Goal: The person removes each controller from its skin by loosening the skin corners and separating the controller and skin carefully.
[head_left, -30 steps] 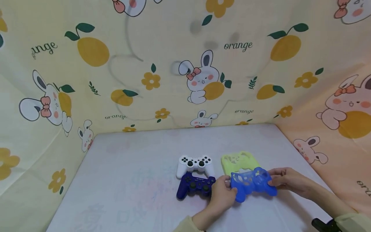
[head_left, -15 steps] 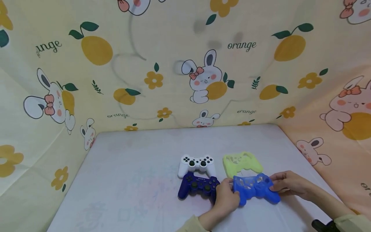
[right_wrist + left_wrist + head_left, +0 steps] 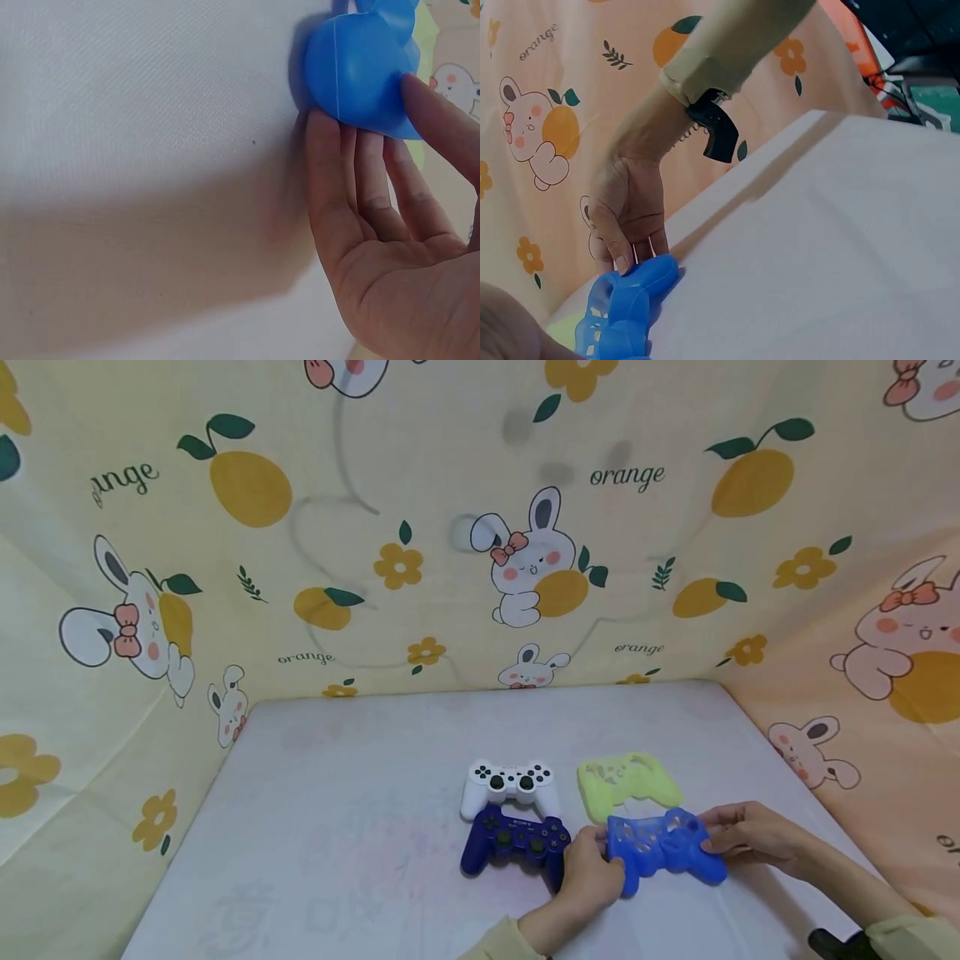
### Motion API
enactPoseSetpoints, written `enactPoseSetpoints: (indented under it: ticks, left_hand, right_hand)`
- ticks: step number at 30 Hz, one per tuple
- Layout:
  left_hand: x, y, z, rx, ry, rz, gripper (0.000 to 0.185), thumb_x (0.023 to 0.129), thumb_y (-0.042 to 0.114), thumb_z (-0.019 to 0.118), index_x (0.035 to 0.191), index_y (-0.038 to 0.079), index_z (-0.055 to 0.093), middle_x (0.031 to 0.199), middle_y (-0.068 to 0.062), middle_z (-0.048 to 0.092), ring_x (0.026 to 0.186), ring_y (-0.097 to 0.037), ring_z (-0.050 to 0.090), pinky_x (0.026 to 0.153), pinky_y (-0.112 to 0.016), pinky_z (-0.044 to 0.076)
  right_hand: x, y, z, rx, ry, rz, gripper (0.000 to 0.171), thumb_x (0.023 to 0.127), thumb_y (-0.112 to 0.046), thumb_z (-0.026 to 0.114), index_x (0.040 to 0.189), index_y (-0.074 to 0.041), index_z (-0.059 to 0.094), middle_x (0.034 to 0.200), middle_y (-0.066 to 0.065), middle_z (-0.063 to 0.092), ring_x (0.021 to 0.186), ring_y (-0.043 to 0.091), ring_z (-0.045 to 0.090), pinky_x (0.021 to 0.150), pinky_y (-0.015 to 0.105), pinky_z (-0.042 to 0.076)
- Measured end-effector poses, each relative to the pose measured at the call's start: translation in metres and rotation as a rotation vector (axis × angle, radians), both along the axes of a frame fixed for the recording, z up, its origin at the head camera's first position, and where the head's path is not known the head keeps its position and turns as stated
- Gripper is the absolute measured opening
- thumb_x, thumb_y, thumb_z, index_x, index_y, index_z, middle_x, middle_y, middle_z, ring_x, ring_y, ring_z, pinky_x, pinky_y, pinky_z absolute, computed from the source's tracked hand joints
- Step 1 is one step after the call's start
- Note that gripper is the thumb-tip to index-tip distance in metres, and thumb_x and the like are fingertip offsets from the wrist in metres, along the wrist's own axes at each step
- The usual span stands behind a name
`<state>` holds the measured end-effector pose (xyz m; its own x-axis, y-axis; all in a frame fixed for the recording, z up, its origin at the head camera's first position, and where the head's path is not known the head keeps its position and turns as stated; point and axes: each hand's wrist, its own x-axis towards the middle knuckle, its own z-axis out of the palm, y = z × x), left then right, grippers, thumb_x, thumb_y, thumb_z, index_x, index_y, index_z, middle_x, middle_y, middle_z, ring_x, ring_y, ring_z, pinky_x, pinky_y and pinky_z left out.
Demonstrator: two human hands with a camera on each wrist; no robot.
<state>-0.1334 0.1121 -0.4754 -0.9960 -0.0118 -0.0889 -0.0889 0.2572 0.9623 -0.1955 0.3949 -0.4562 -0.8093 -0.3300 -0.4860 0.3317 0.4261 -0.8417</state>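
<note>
Both hands, left hand (image 3: 592, 872) and right hand (image 3: 750, 837), keep pinching the blue silicone cover (image 3: 663, 847) by its ends, now lowered nearer the table (image 3: 337, 827), right beside the dark blue controller (image 3: 510, 847).

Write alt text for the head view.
Two hands, left hand and right hand, hold a blue silicone cover by its ends on a white table. Beside it lie a dark blue controller, a white controller and a yellow-green cover.
</note>
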Motion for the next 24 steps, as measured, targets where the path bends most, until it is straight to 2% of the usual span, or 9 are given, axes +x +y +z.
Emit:
enactPoseSetpoints:
  ticks: [5,8,16,24]
  left_hand:
    - [-0.0028,0.0018,0.0033,0.050,-0.109,0.006,0.028,0.080,-0.006,0.071,0.106,-0.001,0.064,0.088,-0.010,0.070,0.094,-0.025,0.064,0.087,-0.044,0.049]
    - [-0.0032,0.0024,0.0045,0.055,-0.132,0.014,0.027,0.080,-0.006,0.070,0.106,-0.001,0.063,0.089,-0.010,0.069,0.097,-0.026,0.062,0.089,-0.047,0.047]
    - [-0.0040,0.0015,0.0073,0.029,-0.127,0.009,0.032,0.080,-0.006,0.070,0.110,-0.001,0.060,0.090,-0.010,0.068,0.096,-0.026,0.061,0.089,-0.047,0.048]
    - [0.0018,-0.0007,0.0091,0.015,-0.030,-0.022,0.040,0.075,-0.007,0.068,0.114,-0.004,0.059,0.099,-0.012,0.066,0.099,-0.028,0.062,0.089,-0.041,0.050]
  right_hand:
    - [0.0000,0.0021,-0.0018,-0.002,0.003,-0.009,0.042,0.089,-0.005,0.070,0.123,0.016,0.056,0.105,0.018,0.069,0.093,0.029,0.067,0.081,0.043,0.055]
    - [0.0007,0.0017,-0.0014,0.006,0.011,-0.021,0.041,0.089,-0.005,0.070,0.122,0.017,0.056,0.104,0.018,0.069,0.092,0.029,0.067,0.081,0.042,0.056]
    - [0.0008,-0.0020,0.0000,0.066,0.035,-0.055,0.040,0.088,-0.007,0.072,0.118,0.016,0.059,0.100,0.015,0.070,0.089,0.026,0.066,0.079,0.041,0.056]
    - [0.0016,-0.0031,0.0016,0.037,0.033,-0.052,0.039,0.088,-0.006,0.072,0.117,0.017,0.058,0.101,0.016,0.070,0.091,0.027,0.067,0.080,0.041,0.056]
